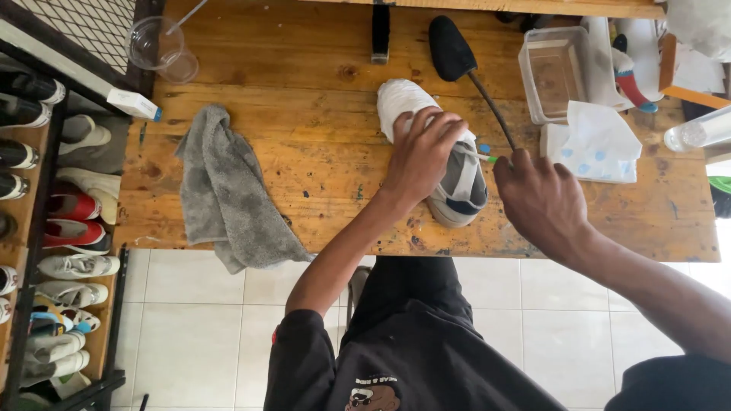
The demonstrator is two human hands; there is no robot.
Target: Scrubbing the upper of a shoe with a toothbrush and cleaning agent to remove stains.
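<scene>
Standing at the far left, a shoe rack (46, 228) holds pairs of shoes in white, red and black. Beside it the wooden bench (304, 198) carries a clear plastic cup (156, 46) near its back left corner and a crumpled grey towel (225, 190) that hangs over the front edge.

Near the middle lies a white shoe (426, 152) with a grey and dark heel, its toe pointing away from the person. The left hand (422, 156) lies on top of the shoe, fingers curled over its upper in a closed grip that pins it to the bench. A black shoe tree (451, 47) on a thin dark rod lies just behind and to the right of the shoe.

The right hand (541, 202) is just right of the shoe's heel, its grip closed around a thin white brush with a green part (480, 155), whose tip reaches in at the shoe beside the left hand's fingers.

Further right sit a clear plastic tub (554, 72) and a white tissue with blue spots (598, 144).
</scene>
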